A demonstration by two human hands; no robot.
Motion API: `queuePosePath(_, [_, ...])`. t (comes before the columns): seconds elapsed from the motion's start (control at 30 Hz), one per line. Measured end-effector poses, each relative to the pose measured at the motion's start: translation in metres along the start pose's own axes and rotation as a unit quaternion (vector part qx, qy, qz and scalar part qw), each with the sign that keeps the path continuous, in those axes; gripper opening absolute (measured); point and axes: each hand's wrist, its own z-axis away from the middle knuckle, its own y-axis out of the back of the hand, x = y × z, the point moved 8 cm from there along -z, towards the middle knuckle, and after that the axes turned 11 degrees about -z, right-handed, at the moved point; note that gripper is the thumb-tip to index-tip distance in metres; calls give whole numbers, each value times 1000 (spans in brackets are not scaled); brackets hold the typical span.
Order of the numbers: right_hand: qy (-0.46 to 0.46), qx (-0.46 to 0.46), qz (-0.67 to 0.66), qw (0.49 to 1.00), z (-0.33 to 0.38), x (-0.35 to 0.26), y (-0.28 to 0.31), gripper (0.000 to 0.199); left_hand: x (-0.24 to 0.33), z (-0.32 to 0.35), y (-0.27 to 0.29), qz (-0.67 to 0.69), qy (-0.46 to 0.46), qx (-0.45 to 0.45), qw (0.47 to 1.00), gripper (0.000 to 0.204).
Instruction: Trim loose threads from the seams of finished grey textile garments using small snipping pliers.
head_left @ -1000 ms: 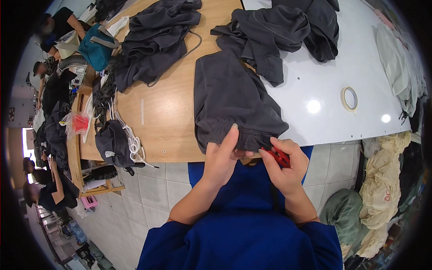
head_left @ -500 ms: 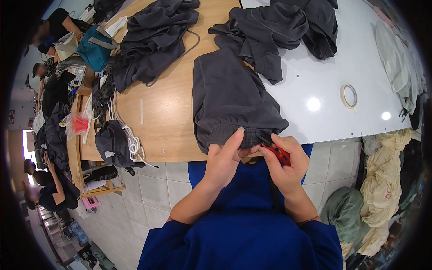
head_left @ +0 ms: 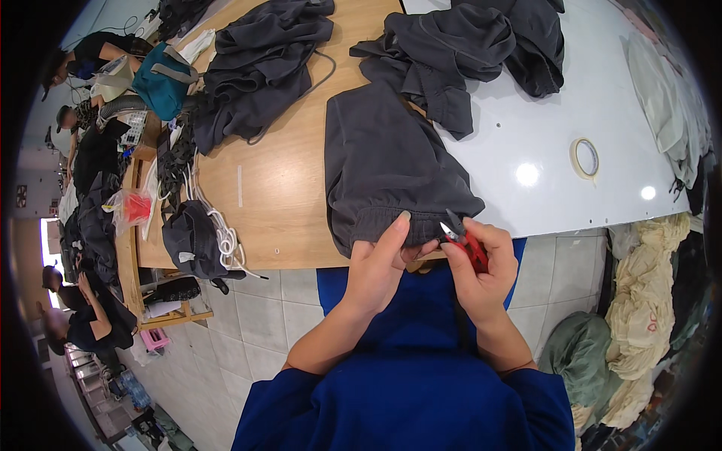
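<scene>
A dark grey garment [head_left: 391,158] lies at the table's near edge, its gathered elastic hem [head_left: 387,222] toward me. My left hand [head_left: 377,270] is closed on that hem, the thumb on top and the fingers underneath. In my right hand [head_left: 489,278] I hold red-handled snips [head_left: 472,246]. Their metal jaws are spread apart and point up and left, just beside the right end of the hem. Whether the jaws touch the cloth, I cannot tell. The fingertips of my left hand under the hem are partly hidden.
More dark grey garments [head_left: 263,64] [head_left: 444,45] lie farther back on the table. A tape roll [head_left: 584,158] sits on the white part at right. White cord [head_left: 224,239] hangs over the left edge. Cream cloth bundles [head_left: 639,301] stand at lower right; people work at far left.
The snips have tilted upright and their jaws have parted, drawing slightly away from the hem. My left hand keeps its grip on the hem in nearly the same place.
</scene>
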Motion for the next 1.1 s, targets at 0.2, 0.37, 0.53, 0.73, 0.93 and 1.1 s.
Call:
queuePosePath(0.2, [56,-55,40,996,-3,-10,-5,32,-2,1,2,6,8,5,1000,26])
queuePosePath(0.37, [89,-43,86,991,-3,-14,-6,29,0,1,0,15,5,16,1000,26])
queuePosePath(0.53, [128,-51,133,982,-5,-23,-9,26,-2,2,3,6,15,6,1000,26])
queuePosePath(0.73, [162,-56,151,973,-6,-26,-10,25,-2,2,3,-6,14,7,1000,26])
queuePosePath(0.93, [171,-67,168,968,-5,-27,-11,23,-3,3,3,1,22,2,1000,26])
queuePosePath(1.1, [107,-36,76,991,2,-13,3,33,-2,3,2,10,17,5,1000,29])
